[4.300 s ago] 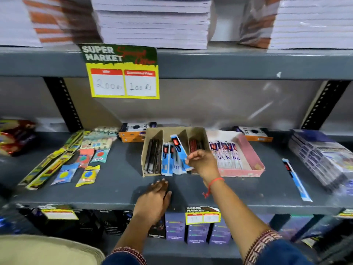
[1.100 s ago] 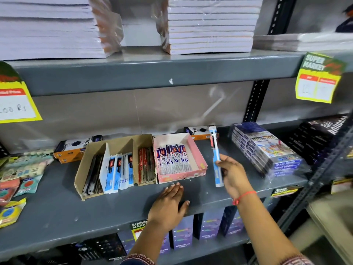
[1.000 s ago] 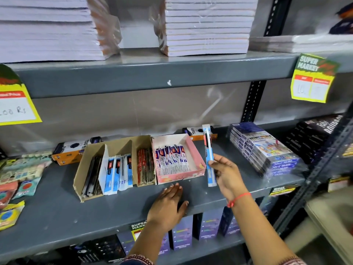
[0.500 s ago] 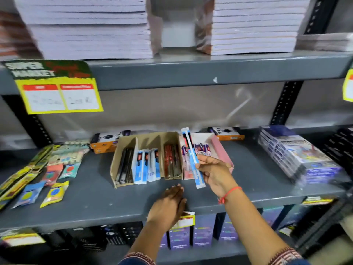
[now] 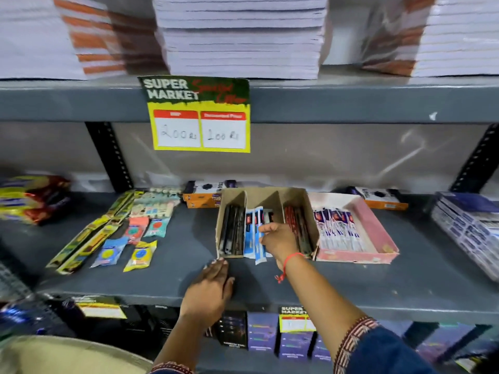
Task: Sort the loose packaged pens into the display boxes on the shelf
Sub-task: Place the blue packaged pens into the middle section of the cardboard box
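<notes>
Right hand over the middle compartment of the brown box, fingers curled loosely around a blue-and-white pen pack, its near end sticking out past the box front onto the shelf. Left hand flat on the shelf edge, fingers together, holding nothing. Black pens in the left compartment, red ones in the right. Pink box touching the brown one on its right side. Half a second earlier, same pack held up tilted between the two boxes; now lowered among the blue packs.
</notes>
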Demonstrator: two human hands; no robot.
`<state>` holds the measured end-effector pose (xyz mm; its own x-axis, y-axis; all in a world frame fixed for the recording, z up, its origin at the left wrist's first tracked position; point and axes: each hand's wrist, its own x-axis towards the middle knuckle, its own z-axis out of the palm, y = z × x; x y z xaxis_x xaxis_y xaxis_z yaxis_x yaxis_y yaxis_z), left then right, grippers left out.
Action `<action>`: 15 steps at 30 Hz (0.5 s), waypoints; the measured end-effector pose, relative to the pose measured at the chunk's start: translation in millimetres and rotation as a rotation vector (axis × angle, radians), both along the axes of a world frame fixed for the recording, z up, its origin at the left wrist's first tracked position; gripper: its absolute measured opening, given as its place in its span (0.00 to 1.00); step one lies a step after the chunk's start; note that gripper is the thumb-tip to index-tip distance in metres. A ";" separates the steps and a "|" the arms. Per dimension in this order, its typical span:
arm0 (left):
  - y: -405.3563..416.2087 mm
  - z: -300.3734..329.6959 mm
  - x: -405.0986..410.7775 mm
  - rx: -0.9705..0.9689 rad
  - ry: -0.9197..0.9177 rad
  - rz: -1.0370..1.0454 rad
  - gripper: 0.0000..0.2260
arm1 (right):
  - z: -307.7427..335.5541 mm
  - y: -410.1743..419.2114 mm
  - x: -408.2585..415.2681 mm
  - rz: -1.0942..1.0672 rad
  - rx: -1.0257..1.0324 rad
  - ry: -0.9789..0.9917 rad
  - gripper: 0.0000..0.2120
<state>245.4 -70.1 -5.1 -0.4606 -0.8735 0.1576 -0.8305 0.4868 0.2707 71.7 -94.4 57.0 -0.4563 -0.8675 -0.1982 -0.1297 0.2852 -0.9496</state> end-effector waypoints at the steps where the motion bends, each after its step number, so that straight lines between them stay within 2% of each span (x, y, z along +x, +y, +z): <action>1: -2.9 -2.4 4.5 0.017 -0.030 0.004 0.38 | -1.7 -5.7 3.2 0.005 0.022 0.031 0.15; 3: -2.4 -7.1 8.2 0.023 0.011 0.045 0.32 | -5.3 -13.7 4.8 0.003 0.053 0.086 0.14; 5: -3.8 -12.3 8.1 0.013 0.031 0.016 0.29 | -9.0 -22.8 6.9 0.001 0.086 0.128 0.14; 9: -5.3 -11.9 8.0 -0.089 0.065 -0.010 0.22 | -13.2 -38.0 7.7 0.026 0.157 0.229 0.15; 15: -5.2 -15.4 4.7 -0.076 0.092 -0.007 0.22 | -4.8 -37.1 15.9 0.110 0.205 0.519 0.16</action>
